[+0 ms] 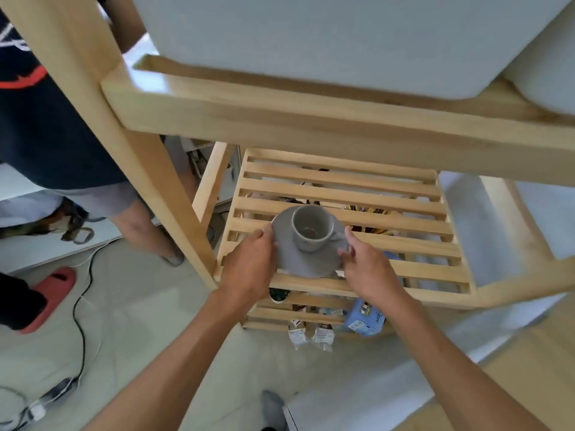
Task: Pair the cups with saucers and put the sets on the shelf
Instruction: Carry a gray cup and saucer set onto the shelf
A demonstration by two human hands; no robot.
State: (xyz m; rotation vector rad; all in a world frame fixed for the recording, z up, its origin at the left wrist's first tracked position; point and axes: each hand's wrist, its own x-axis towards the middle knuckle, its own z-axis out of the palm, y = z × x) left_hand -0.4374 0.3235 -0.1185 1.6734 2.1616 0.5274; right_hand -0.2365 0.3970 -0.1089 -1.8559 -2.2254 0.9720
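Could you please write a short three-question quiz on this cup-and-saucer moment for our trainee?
1. True or false: the grey cup stands upright on the grey saucer.
2. Which holds the saucer's edges? A) left hand only B) right hand only C) both hands
3. Fill in: the set is over the ______ wooden shelf, below the tier bearing white bins.

Key: 1 true. 2 C: one hand grips each side of the saucer. 3 slatted. The cup looks empty, its handle pointing toward the right hand.

grey cup — grey saucer, pale-wood shelf
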